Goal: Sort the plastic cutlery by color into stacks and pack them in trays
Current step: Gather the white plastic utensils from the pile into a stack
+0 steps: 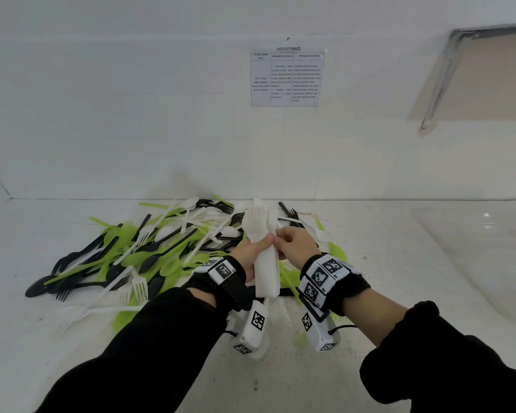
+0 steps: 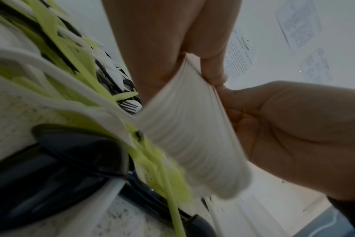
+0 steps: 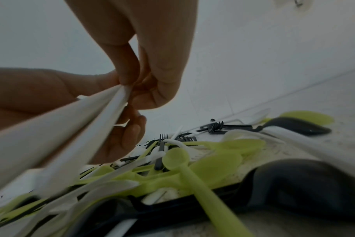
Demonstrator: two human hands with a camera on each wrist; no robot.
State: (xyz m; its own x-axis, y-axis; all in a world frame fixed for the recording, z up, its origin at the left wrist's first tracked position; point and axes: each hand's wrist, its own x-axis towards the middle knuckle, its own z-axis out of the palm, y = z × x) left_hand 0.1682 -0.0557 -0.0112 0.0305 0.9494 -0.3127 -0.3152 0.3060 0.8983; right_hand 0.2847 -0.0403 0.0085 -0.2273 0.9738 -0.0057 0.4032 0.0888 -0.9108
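Held above the bench (image 1: 370, 263), a thick stack of white forks (image 1: 262, 248), nested tightly with tines fanned away, sits gripped in the left hand (image 1: 248, 254); the right hand (image 1: 295, 244) pinches its edge. Beyond lies the mixed cutlery pile (image 1: 149, 245), green, black, white.

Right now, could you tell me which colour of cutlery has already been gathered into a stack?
The white: a stack of white forks is held between the left hand and right hand. The green and black cutlery lies loose in the mixed pile on the counter.
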